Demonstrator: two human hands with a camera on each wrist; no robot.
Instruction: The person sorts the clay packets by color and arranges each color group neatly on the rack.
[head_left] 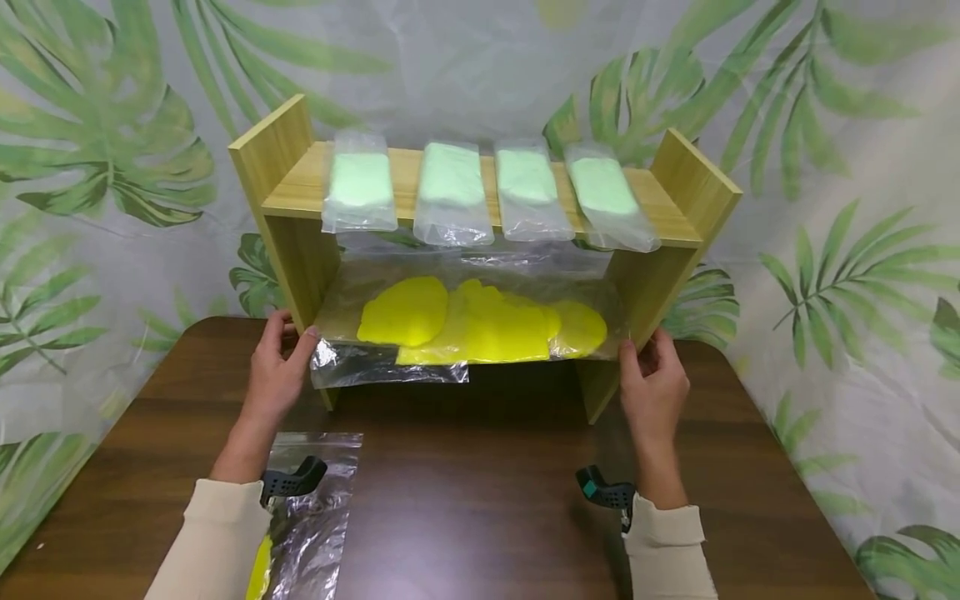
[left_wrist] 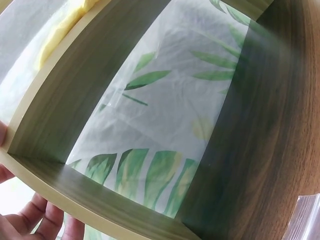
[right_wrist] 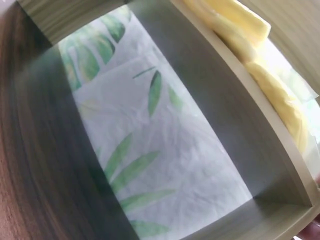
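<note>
A two-tier wooden shelf [head_left: 300,187] stands on the table, tilted slightly back in the head view. My left hand [head_left: 276,371] grips its left side panel [head_left: 307,258], thumb at the front edge and fingers round the outer face. On the opposite side, my right hand [head_left: 654,392] holds the right side panel [head_left: 647,275] in the same way. In the left wrist view, several fingers [left_wrist: 47,220] show beyond the panel edge. Yellow slabs [head_left: 408,312] in clear bags lie across the lower board between the hands. The right wrist view catches only bits of fingers at its right edge.
Several pale green packets [head_left: 363,179] in clear bags lie on the top board, ends overhanging its front. An unfilled-looking clear bag end [head_left: 390,367] hangs off the lower board. Another zip bag [head_left: 318,500] with something yellow lies on the brown table [head_left: 465,500] near the left forearm.
</note>
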